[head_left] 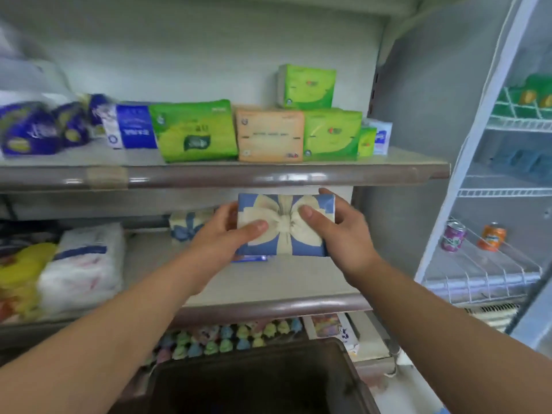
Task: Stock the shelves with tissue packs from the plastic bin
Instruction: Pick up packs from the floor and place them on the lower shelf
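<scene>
Shop shelves (224,176) fill the frame, a green pack (194,130) and an orange pack (268,134) on top. At centre we hold a blue tissue pack (286,225) above the lower shelf (268,304), our left hand (221,234) and right hand (340,234) gripping its ends. Bottom centre sits the dark bin (254,380).

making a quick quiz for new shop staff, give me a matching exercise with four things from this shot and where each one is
Things
1 blue bow pack
2 orange pack
3 square green pack
4 orange can

Places
a on the wire rack at the right
b gripped by the left hand and right hand
c stacked highest, above the row
d on the upper shelf, beside the large green pack

Pairs: 1-b, 2-d, 3-c, 4-a
</scene>
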